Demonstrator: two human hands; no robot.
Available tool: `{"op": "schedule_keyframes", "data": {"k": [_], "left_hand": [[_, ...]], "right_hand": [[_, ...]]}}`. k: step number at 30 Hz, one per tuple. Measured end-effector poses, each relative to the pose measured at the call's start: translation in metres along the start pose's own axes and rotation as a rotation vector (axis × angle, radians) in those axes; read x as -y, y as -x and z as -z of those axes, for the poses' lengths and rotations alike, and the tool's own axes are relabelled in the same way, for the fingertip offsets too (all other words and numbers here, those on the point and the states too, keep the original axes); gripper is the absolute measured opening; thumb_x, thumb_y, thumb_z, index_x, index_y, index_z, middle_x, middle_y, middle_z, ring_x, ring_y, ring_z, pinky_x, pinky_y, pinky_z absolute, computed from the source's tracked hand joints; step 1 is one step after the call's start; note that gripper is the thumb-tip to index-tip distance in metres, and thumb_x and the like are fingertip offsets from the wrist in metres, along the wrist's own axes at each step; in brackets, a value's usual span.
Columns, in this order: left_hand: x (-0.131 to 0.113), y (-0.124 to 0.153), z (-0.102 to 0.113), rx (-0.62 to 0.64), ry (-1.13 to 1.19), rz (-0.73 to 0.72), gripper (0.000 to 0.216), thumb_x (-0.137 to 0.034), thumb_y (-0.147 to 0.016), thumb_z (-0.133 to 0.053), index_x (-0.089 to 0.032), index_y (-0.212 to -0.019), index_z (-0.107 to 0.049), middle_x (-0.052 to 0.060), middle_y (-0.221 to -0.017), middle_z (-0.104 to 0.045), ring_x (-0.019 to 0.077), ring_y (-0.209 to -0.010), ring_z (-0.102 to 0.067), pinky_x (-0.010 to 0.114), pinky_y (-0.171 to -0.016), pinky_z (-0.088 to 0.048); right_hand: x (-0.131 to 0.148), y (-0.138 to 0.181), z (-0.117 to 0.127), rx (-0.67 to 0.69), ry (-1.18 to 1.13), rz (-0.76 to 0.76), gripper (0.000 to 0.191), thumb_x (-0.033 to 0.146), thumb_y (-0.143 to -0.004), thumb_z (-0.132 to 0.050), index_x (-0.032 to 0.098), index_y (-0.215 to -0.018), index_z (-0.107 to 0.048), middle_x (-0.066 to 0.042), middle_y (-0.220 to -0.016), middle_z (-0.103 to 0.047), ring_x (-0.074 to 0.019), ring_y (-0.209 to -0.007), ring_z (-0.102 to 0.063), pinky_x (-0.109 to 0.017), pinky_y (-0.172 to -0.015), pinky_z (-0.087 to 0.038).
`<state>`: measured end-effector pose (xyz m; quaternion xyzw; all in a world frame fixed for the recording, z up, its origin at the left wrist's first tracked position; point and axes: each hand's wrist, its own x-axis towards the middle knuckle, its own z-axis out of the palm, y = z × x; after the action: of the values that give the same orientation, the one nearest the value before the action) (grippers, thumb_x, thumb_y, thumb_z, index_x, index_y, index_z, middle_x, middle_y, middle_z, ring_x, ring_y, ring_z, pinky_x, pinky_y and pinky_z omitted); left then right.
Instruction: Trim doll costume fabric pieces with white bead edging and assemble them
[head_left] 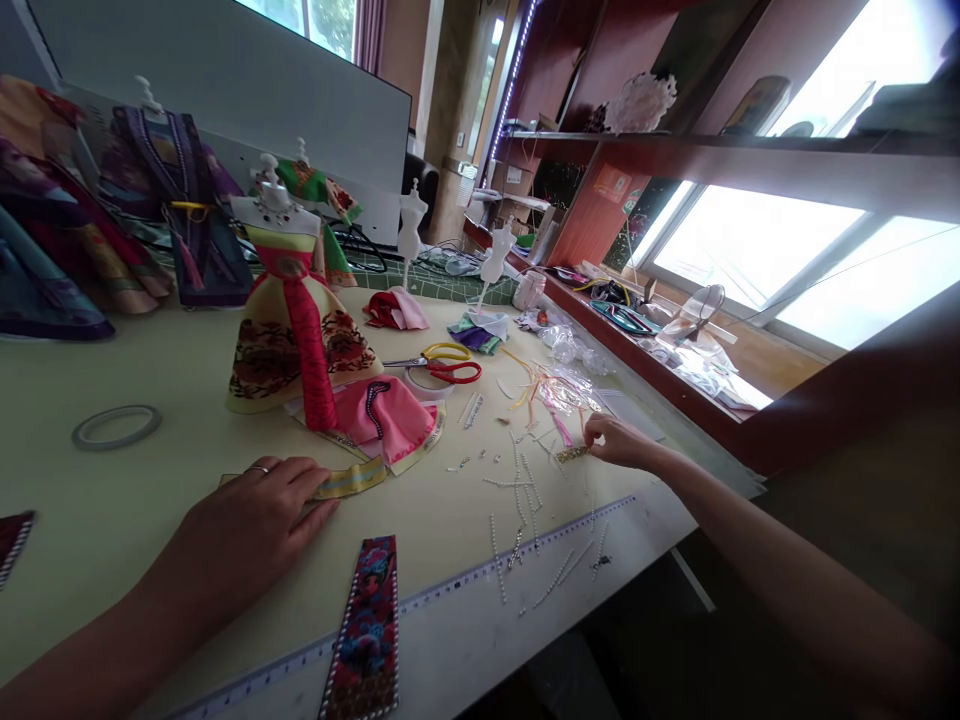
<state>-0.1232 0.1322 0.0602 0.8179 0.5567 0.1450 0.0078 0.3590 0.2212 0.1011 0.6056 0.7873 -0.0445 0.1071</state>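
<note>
My left hand (255, 515) lies flat on the pale table (112, 510), fingers stretched out over the end of a yellow-green ribbon strip (352, 480). A ring shows on one finger. My right hand (619, 440) reaches out to the right and pinches a small gold trim piece (571, 454) among several scattered bead strands (517, 490). In front of me stands a small mannequin (289, 330) in a yellow dress with a red sash. A pink garment (386, 412) lies at its foot.
Red and yellow scissors (442, 365) lie behind the pink garment. A tape ring (116, 427) sits at left, and a patterned fabric strip (367, 630) crosses a long ruler (480, 575) at the near edge. More dressed mannequins (180, 200) stand at the back. A cluttered shelf (660, 330) runs along the right.
</note>
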Motion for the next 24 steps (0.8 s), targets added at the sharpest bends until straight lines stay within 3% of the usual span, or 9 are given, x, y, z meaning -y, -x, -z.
{"op": "schedule_keyframes", "data": {"k": [8,13,17,20,24], "left_hand": [[-0.002,0.001,0.003,0.017,-0.022,0.042,0.034,-0.040,-0.088,-0.037,-0.019,-0.100,-0.061,0.007,-0.104,-0.064,0.0267,-0.100,-0.056,0.040,-0.080,-0.046],[-0.001,0.001,0.004,-0.085,-0.047,0.073,0.039,-0.040,-0.089,-0.034,-0.017,-0.110,-0.058,0.010,-0.111,-0.061,0.0270,-0.102,-0.057,0.039,-0.078,-0.048],[-0.002,0.001,0.009,-0.200,-0.064,0.069,0.044,-0.040,-0.091,-0.029,-0.015,-0.118,-0.053,0.012,-0.119,-0.057,0.0287,-0.108,-0.053,0.042,-0.084,-0.046],[-0.004,0.000,0.013,-0.231,-0.071,0.075,0.045,-0.041,-0.092,-0.029,-0.015,-0.122,-0.051,0.012,-0.121,-0.055,0.0286,-0.108,-0.052,0.042,-0.085,-0.046],[-0.005,0.000,0.014,-0.251,-0.082,0.068,0.043,-0.041,-0.092,-0.032,-0.015,-0.120,-0.052,0.012,-0.119,-0.056,0.0285,-0.107,-0.053,0.040,-0.082,-0.047]], "right_hand": [[0.001,0.009,0.000,-0.009,-0.063,-0.090,0.027,0.033,-0.091,-0.053,0.018,-0.114,-0.056,-0.007,-0.115,-0.058,-0.0181,-0.094,-0.060,-0.038,-0.080,-0.052],[0.010,0.018,0.011,-0.081,-0.110,-0.094,0.027,0.033,-0.091,-0.053,0.017,-0.113,-0.056,-0.007,-0.112,-0.059,-0.0172,-0.091,-0.060,-0.037,-0.078,-0.052],[0.021,0.028,0.033,-0.152,-0.146,-0.055,0.020,0.031,-0.090,-0.054,0.016,-0.103,-0.058,-0.004,-0.097,-0.061,-0.0135,-0.078,-0.060,-0.031,-0.069,-0.052],[0.025,0.037,0.057,-0.228,-0.172,-0.022,0.009,0.018,-0.080,-0.059,0.016,-0.089,-0.057,-0.002,-0.081,-0.060,-0.0131,-0.069,-0.056,-0.026,-0.063,-0.048],[0.025,0.050,0.086,-0.336,-0.187,-0.003,0.014,0.016,-0.072,-0.054,0.018,-0.086,-0.057,-0.003,-0.078,-0.060,-0.0152,-0.067,-0.056,-0.027,-0.060,-0.044]]}}
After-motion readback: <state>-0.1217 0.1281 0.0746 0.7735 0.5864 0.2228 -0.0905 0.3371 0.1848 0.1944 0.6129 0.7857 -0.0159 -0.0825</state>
